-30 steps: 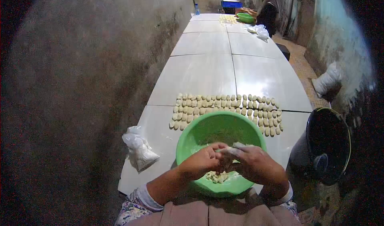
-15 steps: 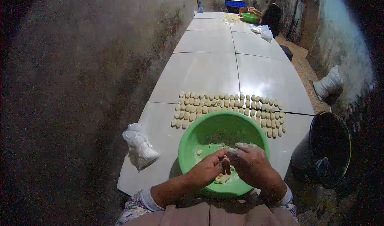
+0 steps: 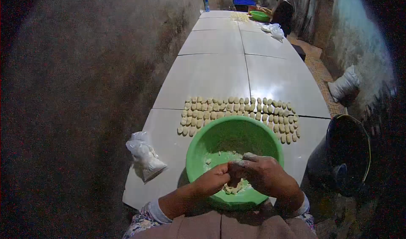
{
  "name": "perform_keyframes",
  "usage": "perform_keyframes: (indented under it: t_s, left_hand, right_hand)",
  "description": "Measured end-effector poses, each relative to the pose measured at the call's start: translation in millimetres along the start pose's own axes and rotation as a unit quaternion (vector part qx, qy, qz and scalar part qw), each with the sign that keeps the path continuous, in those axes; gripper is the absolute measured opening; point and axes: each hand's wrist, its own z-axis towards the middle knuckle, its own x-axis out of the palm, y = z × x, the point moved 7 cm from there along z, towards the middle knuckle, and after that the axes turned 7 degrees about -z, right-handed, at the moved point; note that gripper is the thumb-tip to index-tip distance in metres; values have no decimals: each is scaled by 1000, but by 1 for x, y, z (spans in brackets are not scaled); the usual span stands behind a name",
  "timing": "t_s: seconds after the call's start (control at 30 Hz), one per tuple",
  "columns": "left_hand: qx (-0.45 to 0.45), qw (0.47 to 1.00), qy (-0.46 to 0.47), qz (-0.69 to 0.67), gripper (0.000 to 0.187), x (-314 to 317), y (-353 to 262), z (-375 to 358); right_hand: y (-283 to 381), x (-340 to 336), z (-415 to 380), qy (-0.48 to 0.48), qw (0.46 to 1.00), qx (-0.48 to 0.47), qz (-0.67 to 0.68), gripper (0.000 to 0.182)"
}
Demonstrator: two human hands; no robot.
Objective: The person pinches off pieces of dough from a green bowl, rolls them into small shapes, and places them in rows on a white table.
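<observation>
Head view. We record the left hand [image 3: 213,180] and right hand [image 3: 268,173] brought together over the green bowl [image 3: 194,160], fingers bent inward and meeting. Whether anything is gripped between them we cannot tell; the fingers hide it. The pale crumbly mass [image 3: 232,189] lies in the bowl's near part, below the hands, so loose bits should drop back inside. We find the bowl at the near edge of the surface [image 3: 211,76], probably for short reach. Small pale pieces [image 3: 229,107] lie in rows beyond it, perhaps for tidy counting. The plastic bag [image 3: 148,158] sits by the left edge, we judge within reach yet clear of the elbows.
</observation>
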Motion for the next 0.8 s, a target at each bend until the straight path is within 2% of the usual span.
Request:
perform_keyframes:
  t_s: [0.07, 0.1, 0.17, 0.2, 0.27, 0.3, 0.4, 0.47, 0.5, 0.53, 0.6, 0.67, 0.73, 0.77, 0.8]
  left_hand:
    - [-3, 1000, 30, 5, 19, 9, -6, -1]
    - [-4, 999, 54, 2, 23, 5, 6, -1]
    - [-2, 993, 112, 40, 40, 7, 11, 1]
    - [-2, 993, 112, 40, 40, 7, 12, 0]
    - [20, 997, 73, 30, 48, 13, 1, -6]
    - [2, 997, 2, 79, 47, 12, -5, -8]
    - [18, 995, 38, 94, 46, 13, -16, -7]
    - [49, 997, 21, 62, 45, 17, -24, -9]
    - [55, 993, 2, 101, 44, 16, -29, -10]
    - [61, 988, -16, 140, 43, 16, -35, -11]
    - [64, 986, -45, 149, 41, 14, -37, -14]
    - [108, 975, -83, 174, 38, -2, -40, -21]
    - [128, 959, -110, 228, 35, -19, -52, -30]
    - [111, 958, -135, 228, 32, -21, -51, -29]
    - [92, 956, -162, 228, 31, -23, -48, -30]
  right_hand:
    - [3, 0, -2, 11, 999, -47, -4, 12]
    - [2, -1, -4, 29, 998, -51, 14, 32]
    - [0, 4, -6, 45, 998, -52, 11, 29]
    - [0, 9, -6, 62, 996, -57, 10, 27]
    - [1, 10, -4, 38, 997, -58, 14, 23]
    - [0, 10, -2, 25, 998, -56, 18, 24]
    - [2, 5, -1, -20, 997, -67, 14, 23]
    - [5, -3, -2, -91, 993, -76, -16, 21]
    - [0, 2, 1, -47, 997, -61, -24, 20]
    - [1, 2, 1, -46, 997, -62, -24, 20]
    - [-2, -2, 0, -79, 995, -37, 51, 18]
    - [-23, -16, -7, -128, 983, 110, 77, 16]
    - [-46, -28, -17, -166, 967, 129, 142, 17]
    - [-45, -32, -22, -162, 958, 157, 178, 10]
    - [-42, -30, -18, -159, 958, 157, 180, 10]
